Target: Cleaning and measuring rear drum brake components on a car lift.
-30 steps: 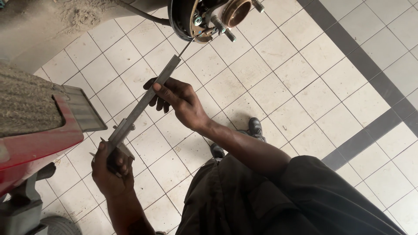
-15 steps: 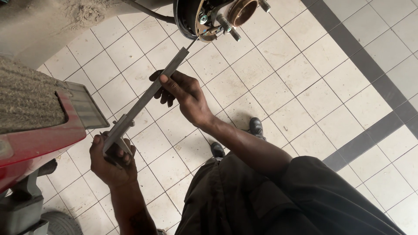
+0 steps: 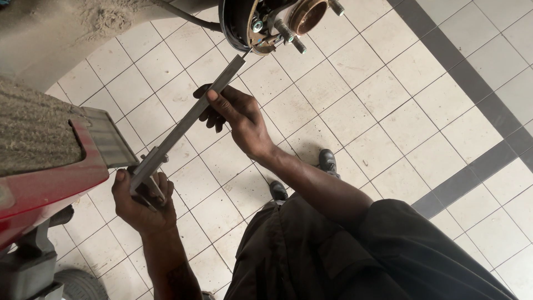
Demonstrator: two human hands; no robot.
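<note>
Tiled floor (image 3: 388,116) — both hands grip caliper (image 3: 183,125) | tip at hub (image 3: 277,19)

Pale square floor tiles (image 3: 388,128) crossed by grey bands (image 3: 488,111).

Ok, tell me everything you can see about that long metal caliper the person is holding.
The caliper is a long, flat bar of dull grey metal with a jaw block at its lower end. It slants from lower left to upper right over the tiled floor. The left hand grips the jaw end; the right hand steadies the middle of the bar. Its thin tip reaches the wheel hub, with its studs and coppery centre ring.
</note>
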